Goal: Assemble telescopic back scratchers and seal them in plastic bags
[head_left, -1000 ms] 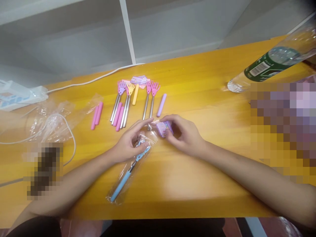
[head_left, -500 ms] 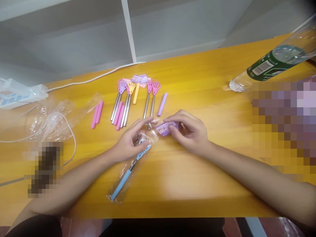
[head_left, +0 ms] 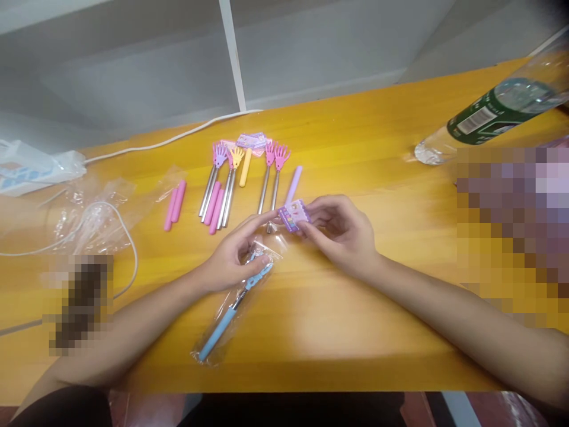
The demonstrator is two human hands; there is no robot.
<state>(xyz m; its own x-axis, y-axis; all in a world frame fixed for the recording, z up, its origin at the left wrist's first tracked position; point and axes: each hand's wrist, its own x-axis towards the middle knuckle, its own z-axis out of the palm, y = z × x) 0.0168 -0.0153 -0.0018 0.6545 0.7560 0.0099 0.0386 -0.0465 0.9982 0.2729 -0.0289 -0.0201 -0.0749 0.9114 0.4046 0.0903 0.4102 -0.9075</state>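
My right hand (head_left: 344,234) pinches a small purple printed card (head_left: 293,215) between thumb and fingers. A clear plastic bag (head_left: 222,317) lies slantwise on the table, and inside it is a back scratcher (head_left: 217,335) with a light blue handle and hand-shaped head. My left hand (head_left: 237,252) is at the bag's upper end, its thumb over the scratcher's head and its index finger reaching to the card's left edge. The fingers below the bag are partly hidden. Beyond my hands lie several metal-rod back scratchers (head_left: 226,193) with purple, yellow and pink heads.
Loose pink handle sleeves (head_left: 175,204), a yellow sleeve (head_left: 245,169) and a purple sleeve (head_left: 294,182) lie around the scratchers. More printed cards (head_left: 251,140) are behind them. Crumpled plastic bags (head_left: 98,207) and a white cable (head_left: 173,146) sit left; a water bottle (head_left: 478,118) is at right.
My right hand has brought the card up and left, turning it so that it meets my left index finger. The left hand and the bagged scratcher have hardly moved.
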